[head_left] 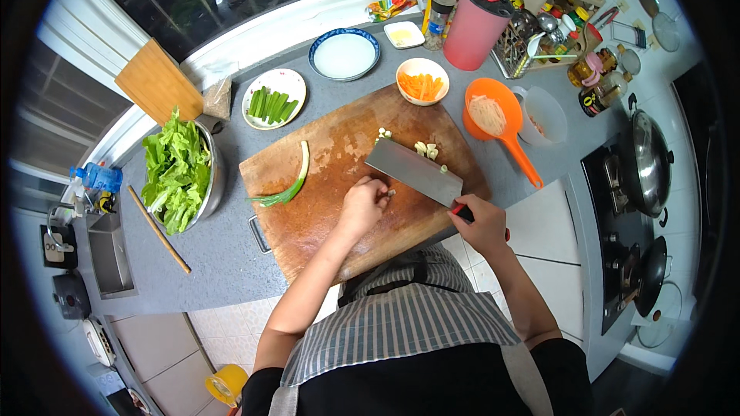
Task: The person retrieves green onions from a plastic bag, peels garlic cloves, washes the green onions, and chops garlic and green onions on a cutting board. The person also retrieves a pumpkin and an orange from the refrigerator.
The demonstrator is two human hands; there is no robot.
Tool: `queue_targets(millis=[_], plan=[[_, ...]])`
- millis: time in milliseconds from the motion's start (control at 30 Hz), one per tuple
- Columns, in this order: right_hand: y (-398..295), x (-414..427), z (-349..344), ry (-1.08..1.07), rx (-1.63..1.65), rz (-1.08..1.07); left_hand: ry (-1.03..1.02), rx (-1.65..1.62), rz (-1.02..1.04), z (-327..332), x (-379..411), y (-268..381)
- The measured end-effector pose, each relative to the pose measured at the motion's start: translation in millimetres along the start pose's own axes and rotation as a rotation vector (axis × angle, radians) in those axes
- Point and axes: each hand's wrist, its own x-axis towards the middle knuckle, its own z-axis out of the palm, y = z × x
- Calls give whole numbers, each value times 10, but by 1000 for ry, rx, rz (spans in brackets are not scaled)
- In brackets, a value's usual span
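My right hand (481, 223) grips the handle of a cleaver (415, 172), its broad blade lying low over the wooden cutting board (324, 225). Close to the blade, my left hand (367, 202) has its fingers curled, with a small pale piece at the fingertips; whether it is pinched or lies on the board is unclear. Peeled garlic cloves (426, 149) and small pale chopped pieces (383, 134) sit beyond the blade, and one small piece rests on the blade. A green onion (302, 176) lies curved on the board's left part.
Behind the board stand a plate of cut green stalks (270, 106), an empty-looking blue-rimmed plate (344, 54) and a bowl of carrot strips (422, 82). An orange strainer (497, 115) is at right, beside the stove (607, 242). A metal bowl of lettuce (179, 176) stands left.
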Motion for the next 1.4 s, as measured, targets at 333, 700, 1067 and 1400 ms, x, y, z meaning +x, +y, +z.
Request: queue_targets(millis=[333,700,1067,1400], plan=[[-202,-119,91,24,367,236,-164,490,217,295,204,-98],[-119,930,282,-443,1488,737,-27,-1178,-513,-569,543,-395],[242,1101,359,-474,1661,796,-158,-1149,-664,-400,1030,-257],[350,1231,349,-485,1713,792,-211,-994,-601,-356,1096,-35]])
